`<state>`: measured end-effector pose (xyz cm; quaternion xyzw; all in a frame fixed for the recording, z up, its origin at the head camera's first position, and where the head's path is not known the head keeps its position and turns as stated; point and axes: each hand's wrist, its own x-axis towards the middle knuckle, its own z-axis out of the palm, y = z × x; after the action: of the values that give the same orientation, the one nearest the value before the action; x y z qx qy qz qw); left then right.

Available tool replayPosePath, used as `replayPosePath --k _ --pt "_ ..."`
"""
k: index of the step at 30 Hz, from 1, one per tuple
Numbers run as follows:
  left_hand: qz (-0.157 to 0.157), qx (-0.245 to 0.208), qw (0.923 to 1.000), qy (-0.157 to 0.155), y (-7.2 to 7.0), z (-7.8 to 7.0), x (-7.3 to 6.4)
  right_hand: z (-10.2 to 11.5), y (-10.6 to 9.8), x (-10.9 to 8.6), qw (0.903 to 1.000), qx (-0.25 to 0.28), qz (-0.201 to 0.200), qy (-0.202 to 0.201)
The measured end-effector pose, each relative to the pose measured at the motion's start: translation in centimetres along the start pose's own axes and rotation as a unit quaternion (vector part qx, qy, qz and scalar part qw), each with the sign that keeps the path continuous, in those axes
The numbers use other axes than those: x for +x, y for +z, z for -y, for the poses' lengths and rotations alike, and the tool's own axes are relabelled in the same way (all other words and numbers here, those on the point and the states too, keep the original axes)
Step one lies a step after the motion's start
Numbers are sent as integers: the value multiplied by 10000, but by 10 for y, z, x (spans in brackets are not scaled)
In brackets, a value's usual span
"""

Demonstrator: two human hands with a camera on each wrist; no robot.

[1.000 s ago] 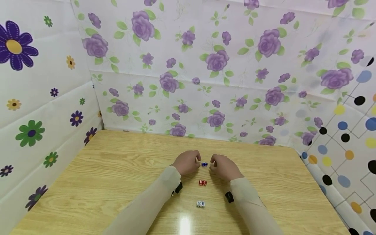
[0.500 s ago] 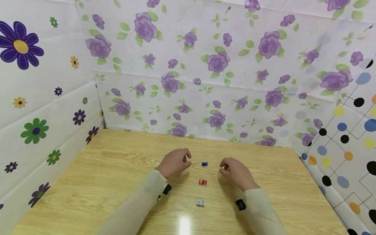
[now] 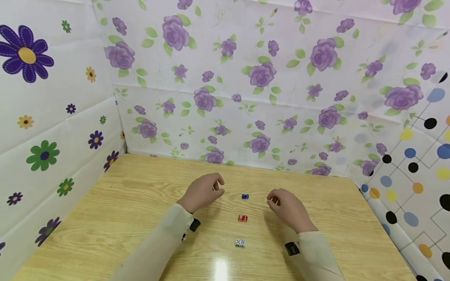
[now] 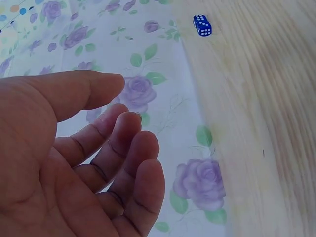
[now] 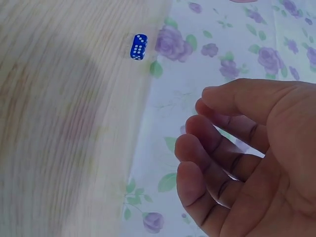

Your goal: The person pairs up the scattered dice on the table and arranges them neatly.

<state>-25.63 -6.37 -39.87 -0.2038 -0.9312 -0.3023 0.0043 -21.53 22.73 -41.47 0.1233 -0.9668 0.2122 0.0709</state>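
Two blue dice (image 3: 245,196) with white pips sit side by side, touching, on the wooden table. Nearer the person lies a pair of red dice (image 3: 242,218), and nearer still a pair of white dice (image 3: 240,243); the three pairs form a rough line. My left hand (image 3: 202,192) hovers to the left of the blue dice, fingers loosely bent and holding nothing. On the other side, my right hand (image 3: 290,208) is likewise raised with relaxed, curved fingers and nothing in them. Both wrist views show the blue dice (image 4: 202,25) apart from the fingertips.
The wooden table (image 3: 140,203) runs back to a wall covered with a purple-flower sheet (image 3: 225,78). A daisy-print sheet (image 3: 70,128) borders the left side, and a dotted sheet (image 3: 415,187) the right. Dark wrist devices (image 3: 292,248) hang under the sleeves.
Both hands have drawn away from the blue dice, the left hand leftward and the right hand rightward. The blue, red and white dice stay where they were.
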Motion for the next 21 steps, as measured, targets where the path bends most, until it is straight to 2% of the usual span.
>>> replayPosePath --k 7,14,21 --pt "51 -92 9999 24 5 0 -3 0 3 -5 9995 -37 -247 -184" --pt "-186 -106 9997 83 -3 -2 -6 1 -3 -7 9987 -48 -424 -264" --pt "-269 -71 9996 86 -5 -5 -5 2 -7 -8 9981 -12 -532 -312"
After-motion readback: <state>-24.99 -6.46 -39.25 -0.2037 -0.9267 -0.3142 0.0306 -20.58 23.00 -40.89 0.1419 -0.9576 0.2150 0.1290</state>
